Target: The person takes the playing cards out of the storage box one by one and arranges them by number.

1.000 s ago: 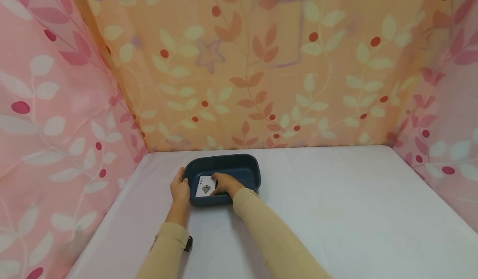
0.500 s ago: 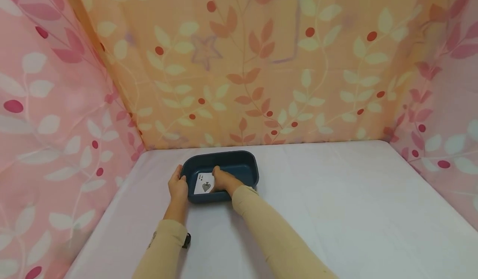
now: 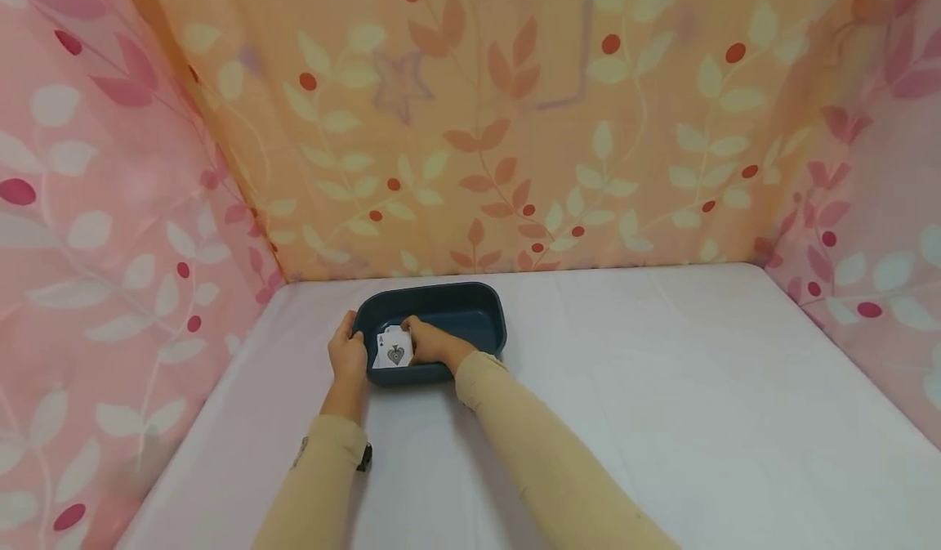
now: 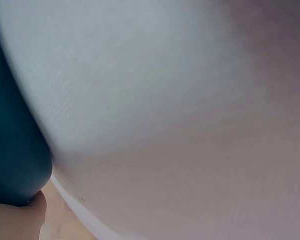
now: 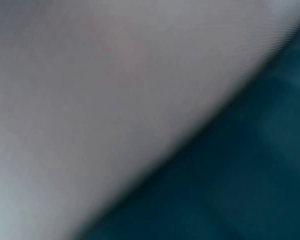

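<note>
A person's two pale sleeves (image 3: pixel 547 456) reach forward over the white table (image 3: pixel 639 403), with a dark band (image 3: pixel 365 457) at the left wrist. Farther along, the left hand (image 3: pixel 348 355) lies against the left end of a dark blue tray (image 3: pixel 478 329), fingers outside the wall and thumb near the rim; whether it truly grips or only steadies cannot be told. The right hand (image 3: pixel 434 344) reaches inside, thumb and finger curved round the right side of some white cards (image 3: pixel 394 354), seemingly pinching them with a narrow gap between. The cards sit in the left part of the tray, faces up, an ace of spades on top and the edge of another showing beyond it; whether they touch the floor is hard to tell. To handle them well, the pinch should probably stay light and even, since a hard squeeze could bow the cards and a loose one could let them slide apart. Steady pressure on the tray's end would likely stop it skidding. Beyond the table hangs a leaf-patterned orange cloth (image 3: pixel 515 166).
</note>
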`<state>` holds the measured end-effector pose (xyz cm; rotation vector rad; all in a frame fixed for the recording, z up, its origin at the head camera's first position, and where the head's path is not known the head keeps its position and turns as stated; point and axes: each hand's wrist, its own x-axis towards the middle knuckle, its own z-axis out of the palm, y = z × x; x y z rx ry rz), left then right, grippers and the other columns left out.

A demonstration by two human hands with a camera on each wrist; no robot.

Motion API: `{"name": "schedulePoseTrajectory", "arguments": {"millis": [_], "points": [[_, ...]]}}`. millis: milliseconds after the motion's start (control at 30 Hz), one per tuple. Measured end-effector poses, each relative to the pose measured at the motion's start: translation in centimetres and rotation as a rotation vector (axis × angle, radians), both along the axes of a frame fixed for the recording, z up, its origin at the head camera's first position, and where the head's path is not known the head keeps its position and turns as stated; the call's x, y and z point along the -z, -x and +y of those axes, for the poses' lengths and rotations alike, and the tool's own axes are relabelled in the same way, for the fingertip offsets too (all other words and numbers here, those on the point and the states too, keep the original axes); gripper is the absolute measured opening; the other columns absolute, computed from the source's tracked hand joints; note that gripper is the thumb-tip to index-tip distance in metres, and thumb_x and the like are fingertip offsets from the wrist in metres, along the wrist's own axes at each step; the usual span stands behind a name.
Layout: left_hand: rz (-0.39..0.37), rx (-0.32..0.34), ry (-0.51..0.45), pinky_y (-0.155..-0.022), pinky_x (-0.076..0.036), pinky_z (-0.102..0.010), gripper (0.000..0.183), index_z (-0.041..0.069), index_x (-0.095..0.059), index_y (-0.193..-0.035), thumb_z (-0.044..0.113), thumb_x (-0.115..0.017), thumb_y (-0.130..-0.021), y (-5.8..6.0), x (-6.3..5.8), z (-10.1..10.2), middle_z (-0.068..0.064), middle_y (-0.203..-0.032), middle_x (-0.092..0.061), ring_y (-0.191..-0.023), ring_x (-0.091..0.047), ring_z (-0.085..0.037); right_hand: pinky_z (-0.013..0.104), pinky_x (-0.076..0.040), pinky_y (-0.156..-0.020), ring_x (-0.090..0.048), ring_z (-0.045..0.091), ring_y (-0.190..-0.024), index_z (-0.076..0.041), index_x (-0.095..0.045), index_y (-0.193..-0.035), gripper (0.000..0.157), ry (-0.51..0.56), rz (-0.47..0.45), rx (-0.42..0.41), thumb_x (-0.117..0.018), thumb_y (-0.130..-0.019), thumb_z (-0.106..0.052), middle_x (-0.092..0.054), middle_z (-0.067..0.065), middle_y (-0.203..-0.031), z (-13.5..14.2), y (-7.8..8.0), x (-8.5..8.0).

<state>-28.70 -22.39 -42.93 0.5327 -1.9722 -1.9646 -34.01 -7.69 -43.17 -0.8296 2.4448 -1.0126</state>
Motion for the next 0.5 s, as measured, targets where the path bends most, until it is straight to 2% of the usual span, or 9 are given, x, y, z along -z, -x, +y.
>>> {"name": "schedulePoseTrajectory", "arguments": {"millis": [133, 267, 367, 500], "points": [[0.005, -0.016, -0.025, -0.118, -0.015, -0.033, 0.050, -0.001, -0.028, -0.151, -0.006, -0.031, -0.101, 0.1, -0.2, 0.0, -0.014, -0.157, -0.026, -0.145, -0.019, -0.023, 0.024, -0.046, -0.070, -0.053, 0.017, -0.079, 0.002, -0.041, -0.136, 0.065, 0.055, -0.031, 0.006, -0.073, -0.079, 0.008, -0.058, 0.010, -0.091, 0.1, 0.1, -0.5], [0.004, -0.021, -0.027, -0.117, -0.016, -0.034, 0.049, -0.001, -0.029, -0.150, -0.007, -0.031, -0.101, 0.3, -0.1, 0.0, -0.015, -0.156, -0.028, -0.145, -0.021, -0.024, 0.021, -0.040, -0.059, -0.046, 0.013, -0.065, 0.002, -0.044, -0.138, 0.065, 0.121, -0.034, 0.041, -0.071, -0.080, 0.010, -0.049, 0.002, -0.073, 0.5, 0.2, -0.6], [0.001, -0.022, -0.042, -0.117, -0.017, -0.034, 0.050, 0.000, -0.030, -0.150, -0.007, -0.031, -0.101, 0.4, -0.2, 0.1, -0.014, -0.156, -0.028, -0.145, -0.021, -0.024, 0.021, -0.038, -0.057, -0.043, 0.012, -0.061, 0.001, -0.045, -0.140, 0.066, 0.177, -0.033, 0.072, -0.069, -0.080, 0.012, -0.047, 0.001, -0.068, 0.8, 0.4, -0.8], [0.000, -0.021, -0.045, -0.117, -0.017, -0.035, 0.050, 0.000, -0.030, -0.150, -0.006, -0.032, -0.101, 0.5, -0.1, 0.0, -0.013, -0.156, -0.028, -0.145, -0.021, -0.023, 0.022, -0.041, -0.055, -0.045, 0.013, -0.062, -0.001, -0.044, -0.144, 0.070, 0.245, -0.069, 0.121, -0.068, -0.080, 0.014, -0.050, 0.003, -0.071, 1.2, 0.4, -1.5]]}}
